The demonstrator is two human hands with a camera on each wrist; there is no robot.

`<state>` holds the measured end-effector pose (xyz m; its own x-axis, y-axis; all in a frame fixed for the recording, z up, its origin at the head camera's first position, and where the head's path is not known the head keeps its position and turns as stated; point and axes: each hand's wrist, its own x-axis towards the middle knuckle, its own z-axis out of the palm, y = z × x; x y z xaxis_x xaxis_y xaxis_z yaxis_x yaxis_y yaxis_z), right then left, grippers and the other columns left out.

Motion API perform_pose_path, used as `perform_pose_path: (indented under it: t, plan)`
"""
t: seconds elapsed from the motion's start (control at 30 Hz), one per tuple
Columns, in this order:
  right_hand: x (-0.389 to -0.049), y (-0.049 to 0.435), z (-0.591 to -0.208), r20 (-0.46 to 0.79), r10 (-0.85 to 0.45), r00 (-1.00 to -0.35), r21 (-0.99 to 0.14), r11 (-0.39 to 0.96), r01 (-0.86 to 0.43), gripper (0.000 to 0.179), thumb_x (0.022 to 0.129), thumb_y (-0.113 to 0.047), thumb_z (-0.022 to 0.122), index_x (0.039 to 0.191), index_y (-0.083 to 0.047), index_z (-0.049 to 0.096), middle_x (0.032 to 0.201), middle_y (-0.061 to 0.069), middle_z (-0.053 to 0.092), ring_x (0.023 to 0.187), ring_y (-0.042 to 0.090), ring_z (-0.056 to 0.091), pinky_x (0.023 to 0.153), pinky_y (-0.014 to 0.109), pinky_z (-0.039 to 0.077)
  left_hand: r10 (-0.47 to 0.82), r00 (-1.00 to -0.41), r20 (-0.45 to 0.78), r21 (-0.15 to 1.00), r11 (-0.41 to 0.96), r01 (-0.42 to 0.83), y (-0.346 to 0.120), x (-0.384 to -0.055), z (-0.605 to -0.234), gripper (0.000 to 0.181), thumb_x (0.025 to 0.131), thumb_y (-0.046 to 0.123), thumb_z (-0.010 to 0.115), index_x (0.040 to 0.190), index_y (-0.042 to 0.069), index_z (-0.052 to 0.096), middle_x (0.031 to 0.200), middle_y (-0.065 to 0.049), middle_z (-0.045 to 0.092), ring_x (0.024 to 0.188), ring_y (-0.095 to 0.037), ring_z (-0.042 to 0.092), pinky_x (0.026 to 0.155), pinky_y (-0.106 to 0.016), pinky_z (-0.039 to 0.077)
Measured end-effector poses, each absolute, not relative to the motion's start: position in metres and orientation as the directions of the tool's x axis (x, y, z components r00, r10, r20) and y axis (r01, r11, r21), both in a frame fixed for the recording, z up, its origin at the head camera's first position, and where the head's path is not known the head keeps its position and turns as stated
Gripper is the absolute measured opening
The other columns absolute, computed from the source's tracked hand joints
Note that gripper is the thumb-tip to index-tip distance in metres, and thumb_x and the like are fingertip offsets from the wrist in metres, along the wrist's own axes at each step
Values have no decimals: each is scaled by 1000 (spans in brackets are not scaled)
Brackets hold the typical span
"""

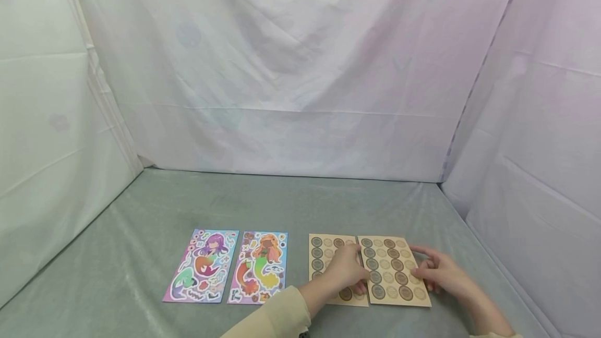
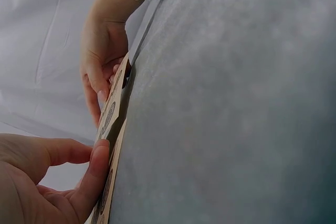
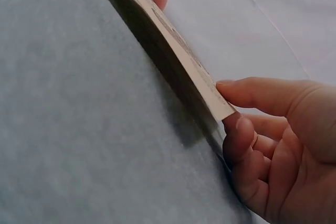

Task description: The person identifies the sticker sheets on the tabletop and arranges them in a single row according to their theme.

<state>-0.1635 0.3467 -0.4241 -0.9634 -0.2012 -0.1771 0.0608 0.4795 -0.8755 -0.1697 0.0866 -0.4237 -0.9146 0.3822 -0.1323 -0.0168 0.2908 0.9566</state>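
Note:
Two tan sheets with rows of round brown and cream seal stickers lie side by side on the right half of the table. My right hand [image 1: 443,275] pinches the right edge of the right-hand sticker sheet [image 1: 388,265], thumb on top and fingers beneath. At that sheet's left edge, my left hand [image 1: 345,267] holds it between thumb and index finger. In the right wrist view the sheet [image 3: 191,72] is tilted up off the cloth, with a shadow under it. The other tan sheet [image 1: 316,253] lies flat, partly hidden beneath my left hand.
To the left lie two colourful mermaid sticker sheets, one with a purple-haired mermaid [image 1: 206,265] and one with an orange-haired mermaid [image 1: 260,267]. Grey-green cloth [image 1: 281,202] covers the table. White curtains [image 1: 291,77] hang behind it and at both sides.

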Motion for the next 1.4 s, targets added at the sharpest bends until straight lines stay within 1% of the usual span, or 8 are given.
perform_pose_path:
  t: [0.23,0.5,0.67,0.83,1.03,1.4]
  plan:
    - [-164,345,-426,-185,-173,-967,-854,515,71,77,81,-14,74,140,13,32,64,5,54,45,8,42,37,23,36,382,-914,-139,945,328,-6,87,-169,-423,68,75,-6,70,137,-11,41,48,-6,58,36,-13,55,39,-25,50]
    - [-164,344,-428,-177,-158,-971,-838,542,65,76,80,-13,75,139,12,35,63,5,55,43,8,39,36,23,34,374,-917,-141,928,372,9,90,-170,-424,72,74,-7,71,139,-9,40,50,-6,58,34,-12,54,37,-25,49]
    - [-165,344,-430,-176,-150,-973,-828,556,64,76,78,-12,75,138,13,35,62,5,56,42,8,38,36,22,33,366,-920,-141,922,386,12,91,-171,-425,69,73,-7,70,137,-8,43,49,-6,58,33,-11,53,36,-25,48]
    - [-164,344,-431,-178,-136,-975,-820,568,70,78,77,-13,76,139,10,35,62,4,56,42,8,38,36,23,33,358,-924,-134,915,403,24,91,-171,-427,65,73,-5,72,134,-6,48,47,-3,56,33,-11,52,35,-24,48]
    - [-164,345,-432,-171,-143,-975,-832,551,65,79,77,-12,77,140,8,35,62,5,55,42,8,38,36,22,32,363,-921,-138,917,398,20,91,-172,-427,64,73,-4,72,132,-7,49,45,-2,56,32,-11,51,34,-24,47]
    - [-163,342,-430,-159,-152,-975,-810,586,41,73,74,-10,78,136,8,44,61,4,53,39,7,34,35,21,30,351,-929,-121,901,431,45,93,-171,-428,67,72,-3,73,133,-5,48,42,-2,53,29,-9,47,32,-23,44]
